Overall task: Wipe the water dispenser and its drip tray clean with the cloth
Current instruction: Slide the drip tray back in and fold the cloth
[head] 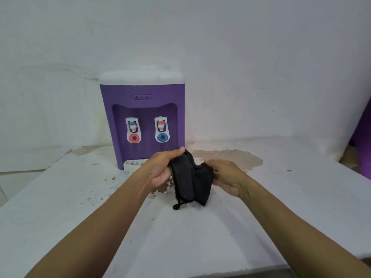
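**Gathering the cloth before the first wipe**

My left hand (pixel 160 169) and right hand (pixel 226 177) both grip the dark cloth (pixel 190 179) over the table (pixel 180 247), fingers (pixel 176 151) curled round its folds. The water dispenser (pixel 142 109) stands just beyond my fingers, with its drip tray (pixel 133 164) partly hidden behind my left hand. I judge it best to fold the cloth into a flat pad (tucking in the loose end (pixel 176 206) dangling below). Then I would wipe from the white top down and leave the tray for last.
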